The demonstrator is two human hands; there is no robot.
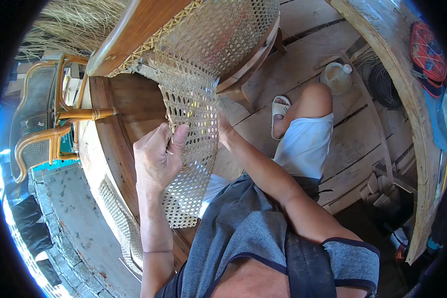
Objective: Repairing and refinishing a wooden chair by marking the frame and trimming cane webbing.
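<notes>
The left hand (158,158) pinches the left edge of the cane webbing (191,119), thumb pressed over it and fingers curled behind, seemingly to keep the loose sheet taut. The right hand (225,130) is mostly hidden behind the webbing's right edge; I cannot tell whether it grips. The webbing hangs down from a wooden frame (134,30) at the far side, over a round wooden panel (134,107). To the left stands a rattan chair (44,119); to the right, a plastic jug (336,77) sits on the plank floor (303,54).
</notes>
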